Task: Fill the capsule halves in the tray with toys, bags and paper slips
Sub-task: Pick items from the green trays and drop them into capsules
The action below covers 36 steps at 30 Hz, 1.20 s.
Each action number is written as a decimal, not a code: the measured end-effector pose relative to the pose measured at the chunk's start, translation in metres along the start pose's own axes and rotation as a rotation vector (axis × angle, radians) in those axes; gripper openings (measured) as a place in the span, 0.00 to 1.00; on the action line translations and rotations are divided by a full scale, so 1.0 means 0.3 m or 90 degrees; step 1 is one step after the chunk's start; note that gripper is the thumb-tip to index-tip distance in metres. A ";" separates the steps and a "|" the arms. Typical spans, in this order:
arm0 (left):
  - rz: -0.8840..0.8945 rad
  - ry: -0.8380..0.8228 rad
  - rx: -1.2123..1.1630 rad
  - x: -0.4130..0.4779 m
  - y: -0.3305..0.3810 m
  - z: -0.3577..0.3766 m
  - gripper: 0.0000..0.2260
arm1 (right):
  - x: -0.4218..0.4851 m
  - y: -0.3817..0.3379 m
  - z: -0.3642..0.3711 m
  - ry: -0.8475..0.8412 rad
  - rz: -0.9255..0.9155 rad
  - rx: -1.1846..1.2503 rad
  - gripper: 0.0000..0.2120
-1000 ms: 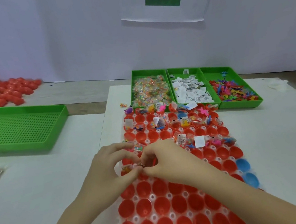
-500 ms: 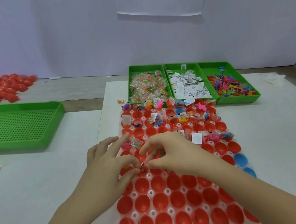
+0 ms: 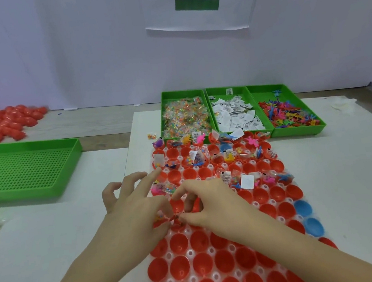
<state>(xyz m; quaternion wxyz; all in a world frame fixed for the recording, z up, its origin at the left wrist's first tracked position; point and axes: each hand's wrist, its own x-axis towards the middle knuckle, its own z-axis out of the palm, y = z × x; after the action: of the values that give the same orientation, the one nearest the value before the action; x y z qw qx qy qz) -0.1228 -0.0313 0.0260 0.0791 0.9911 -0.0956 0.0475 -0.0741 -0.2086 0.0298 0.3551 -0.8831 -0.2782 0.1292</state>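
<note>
pinched item (image 3: 175,218) indistinct, red capsule pile (image 3: 0,125) blurred

Pinching a small clear plastic bag (image 3: 175,218) between left hand (image 3: 137,210) and right hand (image 3: 214,204), just above the middle rows of the white plastic tray (image 3: 190,253) of round red plastic capsule halves (image 3: 202,264).

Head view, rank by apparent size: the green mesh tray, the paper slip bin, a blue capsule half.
1. Green mesh tray
2. Paper slip bin
3. Blue capsule half
Bin lies farther back, so first place is unsure.
</note>
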 end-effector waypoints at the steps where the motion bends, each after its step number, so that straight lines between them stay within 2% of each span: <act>1: 0.011 0.011 -0.022 0.002 -0.001 -0.009 0.04 | -0.001 -0.002 -0.001 -0.006 0.002 0.014 0.14; 5: 0.019 -0.017 -0.064 0.008 -0.009 -0.022 0.12 | -0.004 -0.007 -0.012 -0.038 -0.001 0.077 0.16; 9: 0.003 0.001 -0.087 0.012 -0.010 -0.014 0.12 | -0.010 -0.002 -0.011 -0.044 0.000 0.093 0.16; 12: -0.028 -0.004 -0.134 0.013 -0.013 -0.021 0.04 | -0.006 -0.004 -0.017 -0.040 -0.002 0.088 0.17; 17: -0.028 0.010 -0.199 0.015 -0.026 -0.021 0.18 | -0.005 0.002 -0.018 -0.040 -0.002 0.081 0.16; 21: -0.040 0.023 -0.228 0.017 -0.024 -0.026 0.19 | -0.010 0.007 -0.008 -0.043 -0.003 0.067 0.17; 28: -0.054 0.041 -0.256 0.015 -0.029 -0.037 0.20 | -0.011 0.032 -0.010 -0.024 0.002 0.057 0.24; 32: -0.063 0.028 -0.242 0.011 -0.041 -0.038 0.17 | -0.022 0.041 -0.007 -0.013 -0.011 0.050 0.24; 36: -0.057 -0.023 -0.175 -0.003 -0.040 -0.025 0.07 | -0.035 0.036 -0.003 -0.005 -0.026 0.008 0.16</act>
<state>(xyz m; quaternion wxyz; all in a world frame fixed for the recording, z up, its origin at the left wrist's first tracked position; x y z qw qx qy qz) -0.1220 -0.0184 0.0316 0.2145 0.9749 -0.0582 0.0122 -0.0779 -0.2215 0.0231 0.3624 -0.8743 -0.2968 0.1270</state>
